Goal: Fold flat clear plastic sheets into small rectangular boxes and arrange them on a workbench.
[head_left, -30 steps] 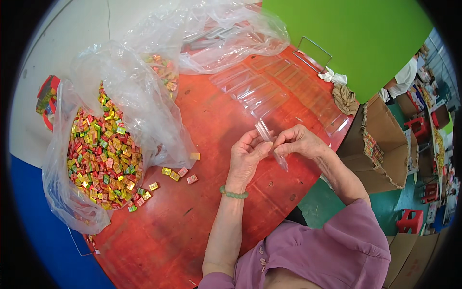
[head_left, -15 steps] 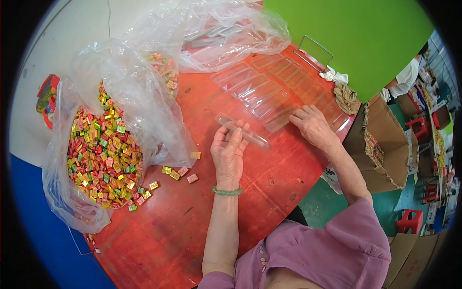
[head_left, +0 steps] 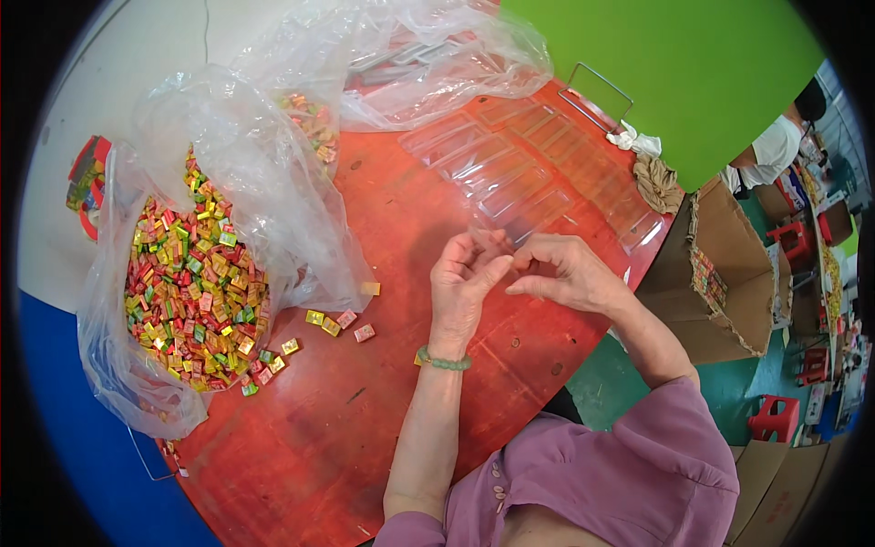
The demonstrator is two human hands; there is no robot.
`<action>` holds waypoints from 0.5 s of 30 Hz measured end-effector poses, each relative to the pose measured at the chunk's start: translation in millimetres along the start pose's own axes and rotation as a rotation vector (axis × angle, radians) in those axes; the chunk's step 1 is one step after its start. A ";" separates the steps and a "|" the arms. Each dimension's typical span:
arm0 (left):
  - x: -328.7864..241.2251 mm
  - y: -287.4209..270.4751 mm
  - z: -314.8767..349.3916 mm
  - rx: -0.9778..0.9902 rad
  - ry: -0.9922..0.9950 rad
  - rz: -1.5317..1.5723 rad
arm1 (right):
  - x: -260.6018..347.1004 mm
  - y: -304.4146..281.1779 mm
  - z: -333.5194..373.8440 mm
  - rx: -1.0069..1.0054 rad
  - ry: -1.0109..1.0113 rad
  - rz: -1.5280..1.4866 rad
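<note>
My left hand (head_left: 465,278), with a green bead bracelet (head_left: 444,361) at the wrist, is raised over the red table. Its fingers are closed on a clear plastic case (head_left: 492,239), which barely shows between them. My right hand (head_left: 570,272) meets it from the right, fingers curled and fingertips close to the left ones. Whatever the right fingertips grip is see-through or hidden. Beyond both hands, several clear plastic trays (head_left: 524,205) lie in rows on the table.
A large clear bag (head_left: 314,246) of small wrapped candies (head_left: 196,301) stands at left, with a few loose candies (head_left: 330,325) beside it. Another plastic bag (head_left: 456,64) lies at the back. Right of the table are a cardboard box (head_left: 729,301) and a red stool (head_left: 775,417).
My right hand has left the trays and come back left to meet my left hand. The left hand has shifted slightly right, and the plastic case is now mostly hidden by fingers.
</note>
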State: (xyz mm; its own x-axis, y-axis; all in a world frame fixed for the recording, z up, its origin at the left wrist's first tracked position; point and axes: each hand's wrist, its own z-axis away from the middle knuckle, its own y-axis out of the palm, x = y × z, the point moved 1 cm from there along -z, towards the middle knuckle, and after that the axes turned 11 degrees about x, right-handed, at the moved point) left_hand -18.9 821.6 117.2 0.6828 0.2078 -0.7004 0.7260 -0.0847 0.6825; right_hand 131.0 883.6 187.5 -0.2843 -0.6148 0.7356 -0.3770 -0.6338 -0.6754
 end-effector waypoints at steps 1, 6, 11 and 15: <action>-0.6 1.2 -0.2 0.003 0.001 0.000 | -2.7 1.3 1.0 -0.002 -0.001 0.002; -0.1 2.1 2.0 0.101 -0.073 -0.012 | -14.6 4.2 7.8 0.142 0.202 -0.827; -1.3 3.9 2.4 0.155 -0.163 0.010 | -18.5 2.1 18.1 0.144 0.189 -0.875; -1.3 3.6 2.3 0.125 -0.128 0.037 | -12.3 -8.0 31.9 -0.037 0.245 -0.592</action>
State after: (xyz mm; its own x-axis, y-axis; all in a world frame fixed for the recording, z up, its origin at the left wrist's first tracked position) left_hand -16.9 818.7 120.1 0.7081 0.0771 -0.7019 0.6995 -0.2125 0.6823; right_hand 165.6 881.2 182.2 -0.2101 -0.0374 0.9770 -0.5610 -0.8138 -0.1518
